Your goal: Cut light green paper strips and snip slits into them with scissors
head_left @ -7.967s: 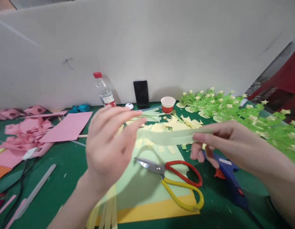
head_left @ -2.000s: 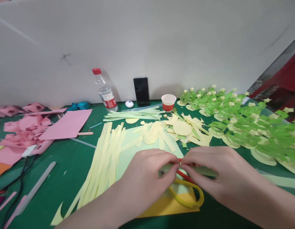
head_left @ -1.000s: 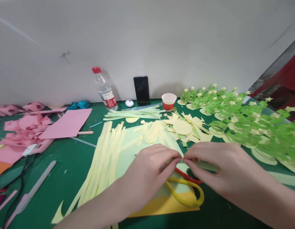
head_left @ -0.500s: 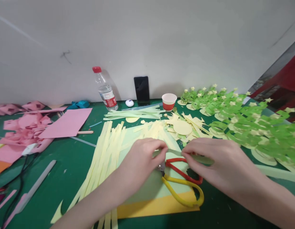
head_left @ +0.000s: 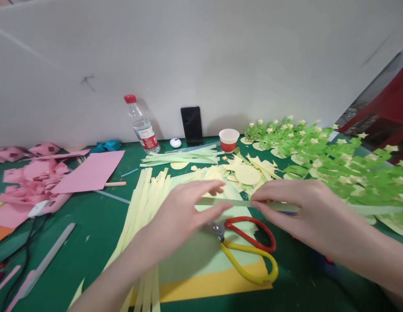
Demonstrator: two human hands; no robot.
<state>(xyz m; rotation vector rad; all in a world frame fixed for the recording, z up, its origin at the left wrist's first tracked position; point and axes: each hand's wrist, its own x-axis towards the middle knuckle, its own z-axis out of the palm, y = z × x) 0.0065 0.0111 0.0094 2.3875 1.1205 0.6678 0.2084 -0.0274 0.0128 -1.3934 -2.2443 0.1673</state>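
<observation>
A pale green paper strip [head_left: 238,202] stretches sideways between my hands, its right end passing behind my right wrist. My right hand [head_left: 286,199] pinches the strip between thumb and fingertips. The thumb and fingers of my left hand [head_left: 191,203] are apart around the strip's left part, and its far end is hidden behind that hand. Just below lie scissors [head_left: 221,229] with one red and one yellow handle; their blades are hidden under my left hand. Under them is a pale green sheet [head_left: 188,260] above a yellow-orange one [head_left: 214,284].
Cream strips [head_left: 141,208] lie left of the sheets, green strips [head_left: 185,155] behind. Cut cream scraps [head_left: 250,173] and rows of green spiral paper pieces with stars [head_left: 334,160] fill the right. A bottle [head_left: 144,130], phone [head_left: 191,125] and paper cup [head_left: 229,141] stand by the wall. Pink paper [head_left: 90,171] lies left.
My left hand has opened from its pinch and shifted slightly left along the strip. My right hand still pinches it. The strip now shows longer and straighter, and the view has shifted slightly.
</observation>
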